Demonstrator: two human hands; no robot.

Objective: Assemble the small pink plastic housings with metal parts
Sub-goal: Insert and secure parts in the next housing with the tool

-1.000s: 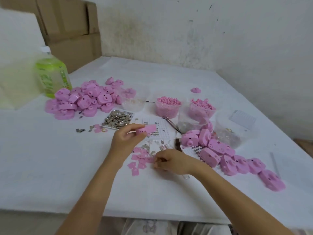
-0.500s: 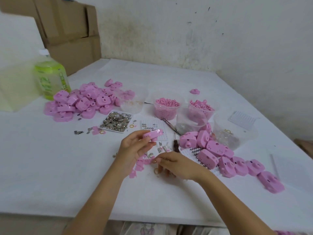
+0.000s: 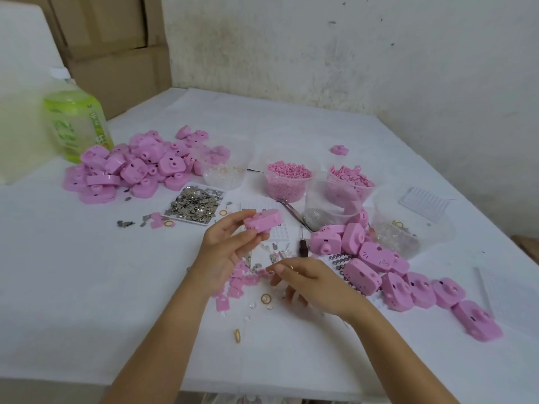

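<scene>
The left hand [image 3: 227, 249] is grasping a pink housing [image 3: 264, 219], its thumb and fingers curling round it and holding it raised above the middle of the white desk [image 3: 81, 301]. The right hand [image 3: 313, 284] is hovering just near and right of it, fingers bending down over a scatter of small pink flat pieces [image 3: 234, 287] and tiny metal bits [image 3: 272, 253]; whether it is pinching anything, I cannot tell. A gold ring [image 3: 266, 299] is lying on the desk just beside that hand's fingertips. A heap of pink housings [image 3: 131, 170] is sitting at the far left, and a row of more housings [image 3: 408, 284] is trailing off to the right. Between them, a shallow tray of metal parts [image 3: 194, 204] is resting just far of the left hand. Farther back, a tub of pink granules [image 3: 287, 179] is standing beside a tub of pink clips [image 3: 348, 176], with tweezers [image 3: 293, 211] lying near them. A green bottle [image 3: 77, 126] is standing at the far left edge.
</scene>
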